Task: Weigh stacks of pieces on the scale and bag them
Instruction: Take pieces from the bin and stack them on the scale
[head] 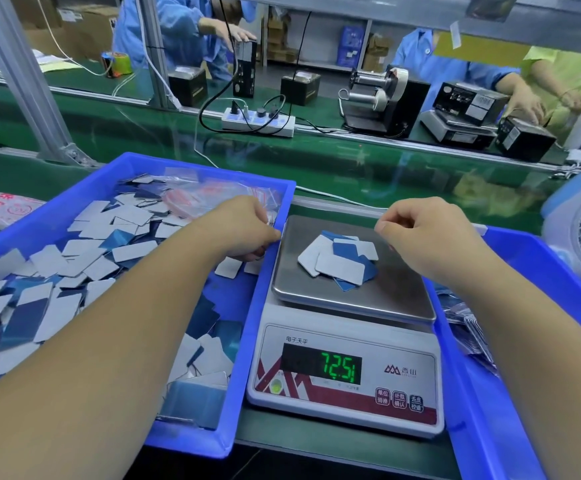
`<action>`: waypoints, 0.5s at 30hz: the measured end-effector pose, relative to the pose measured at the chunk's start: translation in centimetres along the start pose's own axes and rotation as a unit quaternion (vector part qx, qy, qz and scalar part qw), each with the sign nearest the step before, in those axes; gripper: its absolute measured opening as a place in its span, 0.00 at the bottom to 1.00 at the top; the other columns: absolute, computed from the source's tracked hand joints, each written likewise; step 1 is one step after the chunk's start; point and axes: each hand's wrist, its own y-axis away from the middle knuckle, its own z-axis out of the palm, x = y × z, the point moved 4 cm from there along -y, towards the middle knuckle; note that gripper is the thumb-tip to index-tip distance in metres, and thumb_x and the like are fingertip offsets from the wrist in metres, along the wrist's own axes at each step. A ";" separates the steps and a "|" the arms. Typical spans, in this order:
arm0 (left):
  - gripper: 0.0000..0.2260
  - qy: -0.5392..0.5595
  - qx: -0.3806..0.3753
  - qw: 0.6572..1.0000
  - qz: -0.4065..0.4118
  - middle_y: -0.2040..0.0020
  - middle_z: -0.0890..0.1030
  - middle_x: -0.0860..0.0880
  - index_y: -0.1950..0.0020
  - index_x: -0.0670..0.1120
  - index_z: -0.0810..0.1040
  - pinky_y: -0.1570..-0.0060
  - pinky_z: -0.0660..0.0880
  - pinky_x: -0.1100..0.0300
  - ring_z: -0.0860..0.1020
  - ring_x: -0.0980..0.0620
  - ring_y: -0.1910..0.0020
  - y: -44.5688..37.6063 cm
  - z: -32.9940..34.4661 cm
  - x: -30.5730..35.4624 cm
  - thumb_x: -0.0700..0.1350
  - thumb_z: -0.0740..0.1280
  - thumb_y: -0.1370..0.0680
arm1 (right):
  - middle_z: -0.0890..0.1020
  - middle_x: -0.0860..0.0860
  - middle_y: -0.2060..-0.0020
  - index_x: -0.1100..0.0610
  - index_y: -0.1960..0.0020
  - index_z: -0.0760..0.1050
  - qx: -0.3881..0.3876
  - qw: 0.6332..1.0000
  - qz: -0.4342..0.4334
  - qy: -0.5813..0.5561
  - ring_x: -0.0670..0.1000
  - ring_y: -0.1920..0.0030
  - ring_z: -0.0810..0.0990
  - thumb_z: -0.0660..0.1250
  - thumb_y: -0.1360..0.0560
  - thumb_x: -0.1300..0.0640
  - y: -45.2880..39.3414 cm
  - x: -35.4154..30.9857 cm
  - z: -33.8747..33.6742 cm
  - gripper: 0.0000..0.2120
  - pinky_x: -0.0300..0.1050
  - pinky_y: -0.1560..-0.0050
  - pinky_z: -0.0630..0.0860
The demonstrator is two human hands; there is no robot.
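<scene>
While the blue bin [192, 431] of loose pieces [85, 258] fills the bench's left side, the scale [346, 341] sits just beside its right wall, carrying a small fanned pile of pieces [339, 259] near the middle of its pan and reading 72.51. These look light, thin, stiff and slick, best squared up and pinched by the edges. The left hand [244, 228] curls over the bin's right rim, the right hand [420, 230] hovers curled above the pan's far-right corner; I cannot tell whether either grasps anything.
</scene>
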 end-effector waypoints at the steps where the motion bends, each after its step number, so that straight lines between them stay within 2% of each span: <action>1: 0.05 0.004 0.005 1.000 0.000 0.62 0.83 0.38 0.54 0.40 0.77 0.73 0.78 0.63 0.80 0.46 0.68 0.0 0.0 0.0 0.40 0.70 0.22 | 0.80 0.36 0.69 0.48 0.63 0.79 -0.001 1.000 0.000 0.000 0.42 0.67 0.76 0.64 0.24 0.53 0.0 0.0 0.0 0.10 0.37 0.69 0.68; 3: 0.06 -0.006 0.009 1.000 -0.013 0.59 0.85 0.37 0.55 0.35 0.81 0.69 0.81 0.61 0.80 0.47 0.68 0.0 -0.1 0.0 0.39 0.70 0.23 | 0.80 0.36 0.68 0.48 0.63 0.79 -0.002 1.000 0.000 -0.001 0.42 0.67 0.76 0.64 0.24 0.53 0.0 0.0 0.0 0.10 0.37 0.68 0.68; 5: 0.06 -0.041 0.019 0.999 -0.022 0.56 0.85 0.37 0.55 0.35 0.82 0.56 0.83 0.53 0.79 0.46 0.66 0.0 -0.5 0.0 0.37 0.67 0.24 | 0.80 0.36 0.69 0.48 0.63 0.79 0.000 1.000 0.002 0.000 0.41 0.68 0.76 0.64 0.24 0.53 0.0 0.0 0.0 0.11 0.37 0.69 0.67; 6: 0.07 -0.063 0.043 0.997 -0.017 0.55 0.85 0.37 0.56 0.35 0.81 0.54 0.82 0.51 0.77 0.46 0.66 0.1 -0.9 0.3 0.37 0.66 0.25 | 0.80 0.36 0.69 0.48 0.63 0.79 0.001 1.000 0.002 0.000 0.41 0.68 0.76 0.64 0.24 0.53 0.0 0.1 0.0 0.10 0.37 0.69 0.67; 7: 0.08 -0.081 0.086 0.993 -0.002 0.55 0.85 0.39 0.55 0.37 0.82 0.57 0.81 0.52 0.76 0.46 0.66 0.2 -1.4 0.7 0.39 0.65 0.26 | 0.80 0.36 0.69 0.48 0.63 0.79 0.002 1.000 0.002 0.000 0.40 0.67 0.76 0.64 0.24 0.53 0.0 0.1 0.0 0.10 0.36 0.70 0.67; 8: 0.08 -0.086 0.140 0.986 0.021 0.57 0.85 0.42 0.56 0.40 0.82 0.63 0.77 0.58 0.75 0.47 0.67 0.4 -2.2 1.2 0.41 0.64 0.26 | 0.80 0.36 0.69 0.48 0.63 0.79 0.003 1.000 0.001 -0.001 0.38 0.67 0.76 0.64 0.24 0.53 0.0 0.1 0.0 0.10 0.36 0.70 0.67; 10: 0.06 -0.033 0.233 0.967 0.100 0.62 0.82 0.52 0.58 0.49 0.81 0.71 0.70 0.64 0.75 0.57 0.69 1.2 -3.3 2.5 0.43 0.64 0.26 | 0.80 0.36 0.69 0.48 0.63 0.79 0.006 1.000 0.001 -0.007 0.37 0.66 0.75 0.64 0.23 0.53 0.0 0.2 -0.1 0.11 0.36 0.70 0.67; 11: 0.06 -0.003 0.252 0.953 0.168 0.63 0.81 0.55 0.59 0.51 0.80 0.72 0.68 0.69 0.75 0.61 0.69 1.8 -3.5 3.2 0.43 0.65 0.26 | 0.80 0.36 0.69 0.48 0.63 0.79 0.008 1.000 0.001 -0.010 0.37 0.67 0.75 0.64 0.23 0.53 0.0 0.2 -0.1 0.11 0.36 0.70 0.67; 13: 0.06 0.007 0.216 0.926 0.309 0.62 0.80 0.56 0.57 0.51 0.81 0.66 0.68 0.71 0.75 0.61 0.64 2.8 -2.5 4.6 0.40 0.68 0.26 | 0.80 0.36 0.69 0.48 0.63 0.79 0.015 1.000 0.002 -0.015 0.37 0.69 0.75 0.64 0.23 0.54 0.0 0.2 -0.3 0.11 0.35 0.71 0.66; 15: 0.06 -0.038 0.152 0.905 0.396 0.59 0.80 0.53 0.55 0.48 0.84 0.58 0.70 0.66 0.76 0.56 0.59 3.7 -0.6 5.6 0.37 0.70 0.26 | 0.79 0.36 0.70 0.49 0.63 0.79 0.025 0.999 0.005 -0.021 0.37 0.70 0.75 0.64 0.23 0.54 -0.1 0.3 -0.5 0.11 0.35 0.72 0.66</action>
